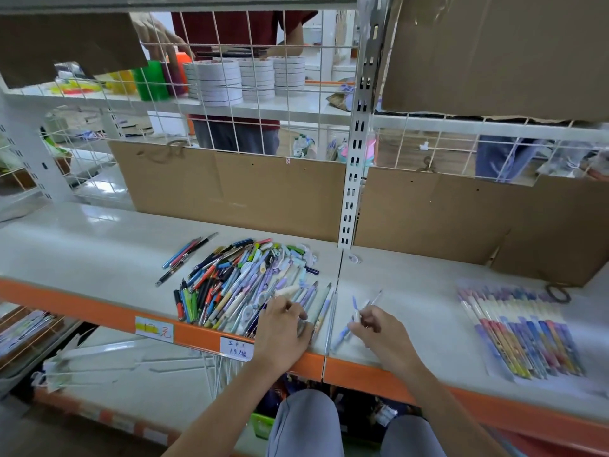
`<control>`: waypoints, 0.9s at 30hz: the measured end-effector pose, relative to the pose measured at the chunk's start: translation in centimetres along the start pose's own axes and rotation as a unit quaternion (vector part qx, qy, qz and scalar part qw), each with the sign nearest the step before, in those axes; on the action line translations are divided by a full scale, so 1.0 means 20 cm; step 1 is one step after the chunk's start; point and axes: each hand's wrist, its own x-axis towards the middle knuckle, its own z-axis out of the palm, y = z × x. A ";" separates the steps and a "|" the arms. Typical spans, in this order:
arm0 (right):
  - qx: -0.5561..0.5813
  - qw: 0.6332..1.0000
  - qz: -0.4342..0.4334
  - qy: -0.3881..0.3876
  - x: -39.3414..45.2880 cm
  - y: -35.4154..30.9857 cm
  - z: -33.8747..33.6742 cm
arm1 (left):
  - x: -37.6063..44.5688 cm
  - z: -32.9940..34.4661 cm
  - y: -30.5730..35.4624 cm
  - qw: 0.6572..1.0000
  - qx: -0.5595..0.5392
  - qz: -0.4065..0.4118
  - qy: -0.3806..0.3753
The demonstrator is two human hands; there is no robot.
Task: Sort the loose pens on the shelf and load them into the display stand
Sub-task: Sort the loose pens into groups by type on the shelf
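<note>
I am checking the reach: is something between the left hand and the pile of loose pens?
Nothing visible: the left hand already rests on the near edge of the pen pile; the right hand holds a few pens beside it.

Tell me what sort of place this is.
Most likely a stationery shop or its stockroom: handwritten price tags on the orange shelf edge, a heap of loose pens, packaged pens, and stacked tape rolls on the wire-grid shelving behind.
</note>
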 end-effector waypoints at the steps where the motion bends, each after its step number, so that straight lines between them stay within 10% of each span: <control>1: 0.008 1.000 -0.008 0.015 -0.01 0.01 0.00 | 0.00 0.01 0.00 1.000 0.005 0.000 0.000; 6: 0.039 0.993 -0.002 0.115 -0.03 0.04 -0.01 | 0.01 0.01 0.02 1.000 0.020 0.008 -0.005; 27: -0.009 0.993 -0.034 0.109 -0.01 0.07 0.01 | -0.03 0.10 0.15 0.997 -0.058 0.048 0.015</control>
